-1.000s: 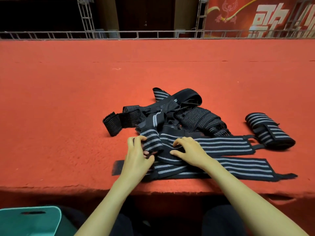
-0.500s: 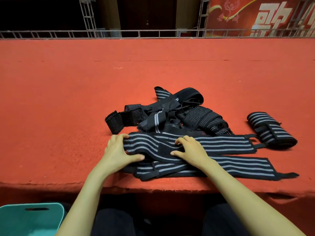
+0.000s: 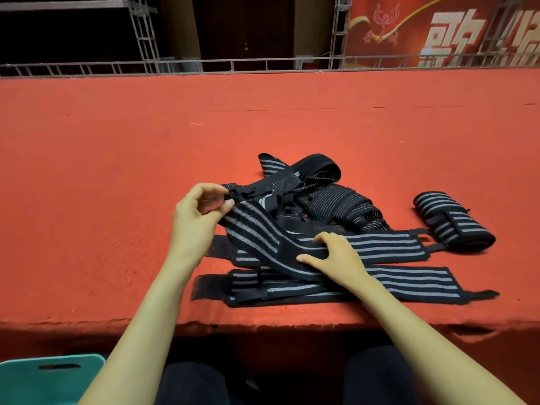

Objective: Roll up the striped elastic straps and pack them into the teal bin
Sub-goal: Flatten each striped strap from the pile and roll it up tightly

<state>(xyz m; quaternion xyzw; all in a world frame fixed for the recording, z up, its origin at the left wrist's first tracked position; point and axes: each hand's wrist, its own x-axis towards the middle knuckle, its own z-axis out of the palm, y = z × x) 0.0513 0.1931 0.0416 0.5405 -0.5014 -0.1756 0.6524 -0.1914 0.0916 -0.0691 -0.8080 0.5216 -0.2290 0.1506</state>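
My left hand (image 3: 201, 217) pinches the free end of one striped strap (image 3: 263, 232) between thumb and fingertips and holds it up from the red table (image 3: 117, 200). My right hand (image 3: 336, 255), at 4 o'clock from the left, lies on top of the same strap and presses it down, not closed around it. The strap looks soft, light and stretchy, so I think it is best to start the roll from this pinched end and keep it tight. The loose pile (image 3: 321, 197) is at 12 o'clock, one rolled strap (image 3: 453, 223) at 3 o'clock, and the teal bin (image 3: 49, 381) at 7 o'clock, below the table edge.
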